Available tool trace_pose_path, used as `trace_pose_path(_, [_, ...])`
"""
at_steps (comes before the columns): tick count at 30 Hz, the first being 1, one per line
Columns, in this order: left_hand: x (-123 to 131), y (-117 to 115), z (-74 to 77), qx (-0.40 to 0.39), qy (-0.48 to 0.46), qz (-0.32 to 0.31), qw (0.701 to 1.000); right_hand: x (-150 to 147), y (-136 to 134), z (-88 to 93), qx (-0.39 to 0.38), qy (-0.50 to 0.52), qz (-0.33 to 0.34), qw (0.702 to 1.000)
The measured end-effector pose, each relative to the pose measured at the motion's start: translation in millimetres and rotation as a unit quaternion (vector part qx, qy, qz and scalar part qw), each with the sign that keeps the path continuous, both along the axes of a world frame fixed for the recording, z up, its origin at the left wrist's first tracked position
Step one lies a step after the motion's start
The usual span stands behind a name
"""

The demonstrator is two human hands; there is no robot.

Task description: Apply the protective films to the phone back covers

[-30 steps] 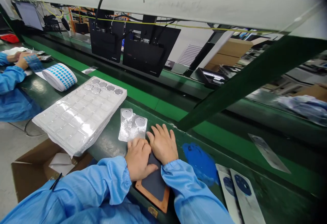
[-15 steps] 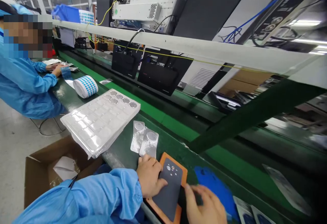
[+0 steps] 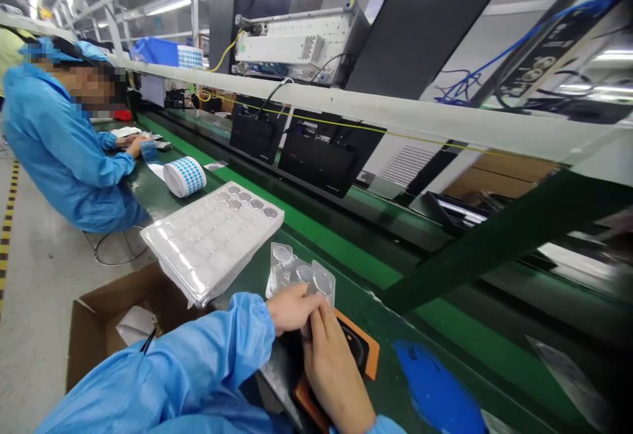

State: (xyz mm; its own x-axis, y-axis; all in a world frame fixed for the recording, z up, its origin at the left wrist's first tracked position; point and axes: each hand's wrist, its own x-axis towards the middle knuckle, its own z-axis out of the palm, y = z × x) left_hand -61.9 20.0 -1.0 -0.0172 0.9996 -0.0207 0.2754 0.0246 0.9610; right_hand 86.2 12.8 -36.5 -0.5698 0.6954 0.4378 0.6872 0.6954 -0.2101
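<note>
My left hand (image 3: 293, 310) is closed, thumb toward the right, its fingertips over the lower edges of silvery, clear-looking pieces with round discs. Three such pieces overlap on the green bench: one on the left (image 3: 281, 266), one in the middle (image 3: 302, 272) and one on the right (image 3: 324, 280). My right hand (image 3: 332, 361) reaches across, fingers pressed together at the lower end of the right-hand piece and against my left thumb. Under and beside my right hand lies an orange holder (image 3: 372, 360) with a black-edged recess; my hand hides most of it.
A white tray (image 3: 212, 239) with several round discs stands to the left. Behind it is a roll of blue-dotted labels (image 3: 185, 177). A blue flat piece (image 3: 438, 388) lies at right, a cardboard box (image 3: 91, 335) below left. A co-worker (image 3: 54, 144) sits at far left.
My right hand has moved left and up, over the orange holder to my left hand. A third disc piece now shows beside the other two. The dark grey phone back is no longer visible.
</note>
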Motion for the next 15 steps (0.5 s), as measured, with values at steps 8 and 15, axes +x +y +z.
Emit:
trace_pose_path(8, [-135,29,63.6,0.106,0.335,0.185,0.918,-42,48,-6.6,-0.069,-0.139,-0.012,0.988])
trace_pose_path(15, [-238,118,101.5,-0.043,0.442,0.221,0.868,-34,47,0.1,-0.094,-0.063,-0.04,0.993])
